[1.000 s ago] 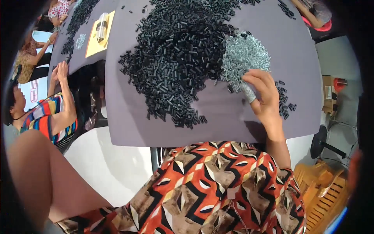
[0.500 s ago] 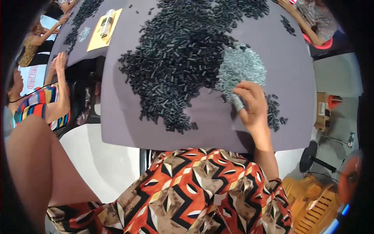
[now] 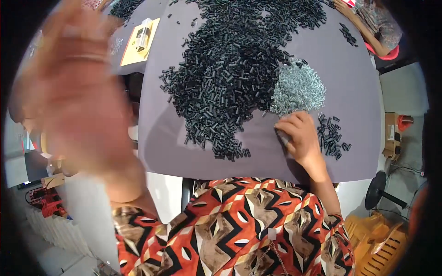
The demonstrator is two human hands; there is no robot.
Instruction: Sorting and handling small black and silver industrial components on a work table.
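Observation:
My left hand (image 3: 83, 96) is raised close to the camera at the left, large and smeared by motion, so its fingers cannot be read. On the table, my right hand (image 3: 301, 135) rests with fingers curled toward the thumb, which has a grey covering. Whatever it pinches, if anything, is hidden. Just beyond its knuckles lies a round heap of small silvery metal pieces (image 3: 299, 87). A large pile of short black tubular pieces (image 3: 221, 78) spreads to its left and away from me. Beside the right wrist is a smaller scatter of black pieces (image 3: 331, 138).
A grey cloth covers the table (image 3: 170, 156). At the far left, a clear cylinder (image 3: 143, 37) lies on a yellow sheet (image 3: 131, 54). Another person's arm (image 3: 366, 34) rests at the far right edge. An orange plastic chair (image 3: 377, 244) and a black fan stand (image 3: 377, 189) are at the right.
My left hand has swung up into view at the left, hiding the person there. My right hand has drawn slightly back from the silvery heap, its fingers curling more. The view has shifted left.

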